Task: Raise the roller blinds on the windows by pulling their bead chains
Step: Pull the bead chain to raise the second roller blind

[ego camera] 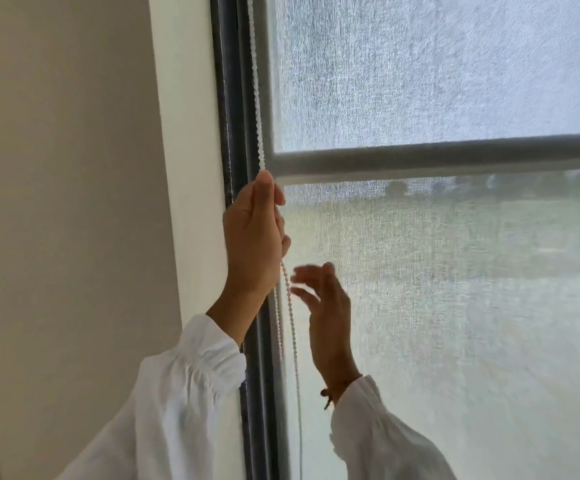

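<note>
From the head camera, the left hand [254, 233] is raised along the left edge of the window and closed in a fist around the white bead chain [256, 81], which runs straight up from the fist beside the dark window frame [228, 116] and drops below it in two strands. The right hand [326, 306] sits lower and just to the right of those strands — fingers spread and loose, blurred, holding nothing and not touching the chain as far as can be seen. Both arms wear white sleeves [184, 393]; a thin dark bracelet [337, 389] circles the right wrist. The translucent roller blind [455, 271] covers the pane, a horizontal window bar [437, 157] showing through it — the pale wall [56, 168] stands at left.
</note>
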### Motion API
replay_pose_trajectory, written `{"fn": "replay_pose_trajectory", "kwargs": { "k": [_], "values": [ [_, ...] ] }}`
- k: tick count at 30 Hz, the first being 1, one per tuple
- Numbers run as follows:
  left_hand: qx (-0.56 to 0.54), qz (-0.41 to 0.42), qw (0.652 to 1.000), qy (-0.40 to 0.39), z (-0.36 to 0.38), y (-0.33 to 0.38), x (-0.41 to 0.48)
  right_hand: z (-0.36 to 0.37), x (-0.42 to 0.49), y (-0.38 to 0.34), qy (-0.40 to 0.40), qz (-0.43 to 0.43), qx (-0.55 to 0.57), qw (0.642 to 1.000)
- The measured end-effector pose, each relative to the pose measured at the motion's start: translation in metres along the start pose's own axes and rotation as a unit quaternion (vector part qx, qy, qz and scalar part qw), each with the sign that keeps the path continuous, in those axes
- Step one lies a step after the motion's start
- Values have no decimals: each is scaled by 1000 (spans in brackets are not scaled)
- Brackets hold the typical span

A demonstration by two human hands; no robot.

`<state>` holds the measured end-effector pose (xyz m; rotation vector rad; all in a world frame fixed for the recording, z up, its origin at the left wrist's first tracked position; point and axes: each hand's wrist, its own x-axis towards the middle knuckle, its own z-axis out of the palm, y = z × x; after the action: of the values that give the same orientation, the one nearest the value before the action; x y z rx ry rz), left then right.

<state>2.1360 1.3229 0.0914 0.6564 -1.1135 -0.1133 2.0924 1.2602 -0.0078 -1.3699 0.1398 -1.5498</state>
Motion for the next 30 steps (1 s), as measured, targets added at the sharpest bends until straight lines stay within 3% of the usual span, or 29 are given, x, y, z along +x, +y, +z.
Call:
{"fn": "replay_pose_trajectory", "kwargs": {
  "k": [3,10,14,18,22,30],
  "values": [
    [72,41,996,17,-14,-9,-7,10,26,-39,-7,13,93,996],
    [189,-10,982,-9,-33,-52,-71,53,52,-112,-88,-11,103,991],
    [179,-7,984,-22,-38,-65,-105,74,56,-115,-8,-52,-27,998],
    [132,-73,988,-43,-40,-54,-103,72,47,-112,102,-145,-53,983],
    [49,-137,989,-42,-33,-28,-84,64,35,-125,99,-197,-78,972],
    [-33,-98,993,-63,-7,45,-54,35,-30,-123,82,-203,-164,962]
  ]
}}
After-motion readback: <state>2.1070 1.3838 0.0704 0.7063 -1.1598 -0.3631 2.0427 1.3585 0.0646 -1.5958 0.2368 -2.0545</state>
